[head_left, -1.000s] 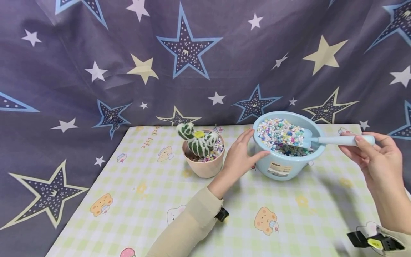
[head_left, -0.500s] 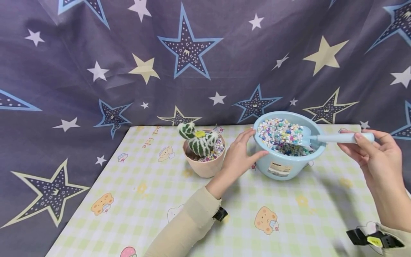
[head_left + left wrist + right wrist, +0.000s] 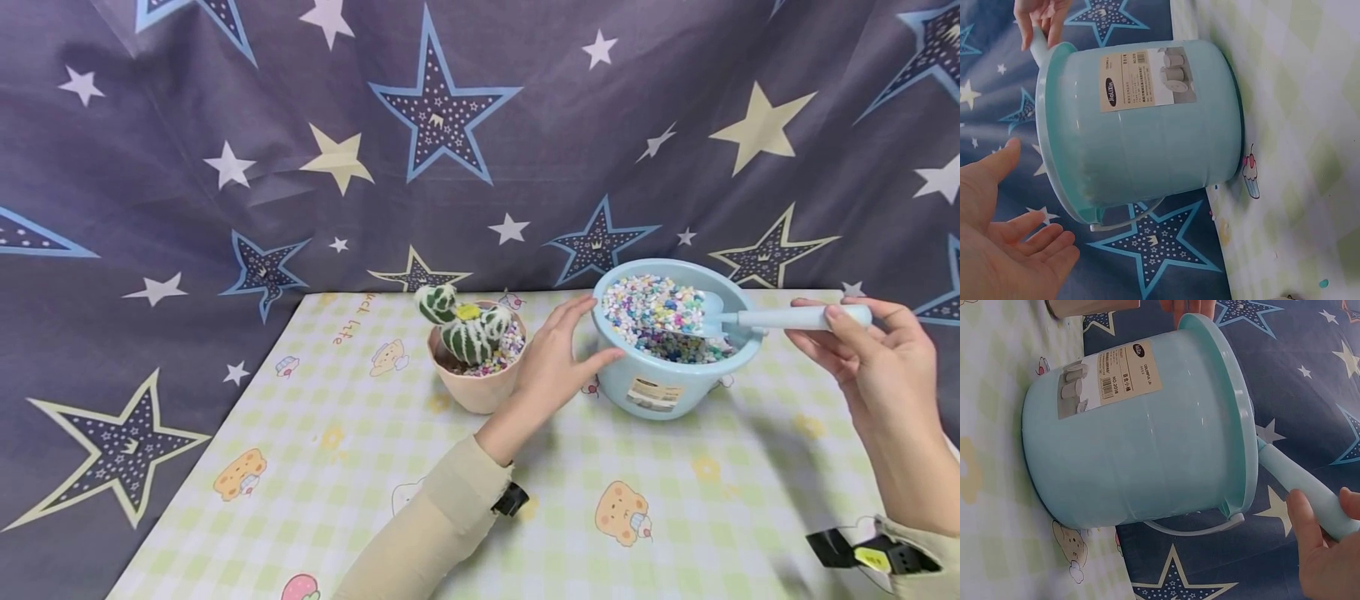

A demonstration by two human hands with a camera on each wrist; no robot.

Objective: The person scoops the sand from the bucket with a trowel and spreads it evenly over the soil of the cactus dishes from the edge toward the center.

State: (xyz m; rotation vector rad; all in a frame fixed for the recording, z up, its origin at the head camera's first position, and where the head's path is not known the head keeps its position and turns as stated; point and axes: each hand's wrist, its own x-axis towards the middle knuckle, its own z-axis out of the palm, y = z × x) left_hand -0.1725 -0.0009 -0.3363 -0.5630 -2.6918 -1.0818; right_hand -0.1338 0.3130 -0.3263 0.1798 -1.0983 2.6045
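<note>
A light blue bucket (image 3: 615, 375) stands upright on the table, with many-coloured pebbles (image 3: 645, 304) inside. My right hand (image 3: 885, 375) grips the handle of a light blue scoop (image 3: 787, 318), thumb on top. The scoop's blade dips inside the rim among the pebbles, its front part hidden by them. At the bucket's left side is my left hand (image 3: 551, 358), fingers and thumb spread, fingertips right at the rim. In the left wrist view this left hand (image 3: 1016, 244) has extended fingers and holds nothing.
Left of the bucket stands a pink pot (image 3: 476, 392) with a green-and-white cactus (image 3: 472, 340) and more coloured pebbles; my left hand is close beside it. A checked cloth (image 3: 555, 533) covers the table. Behind hangs a dark star-patterned curtain (image 3: 540, 150). The bucket's handle (image 3: 1194, 531) hangs down its side.
The scoop and my right hand have shifted slightly left, the blade a little further into the bucket. My left hand stays almost in place at the rim.
</note>
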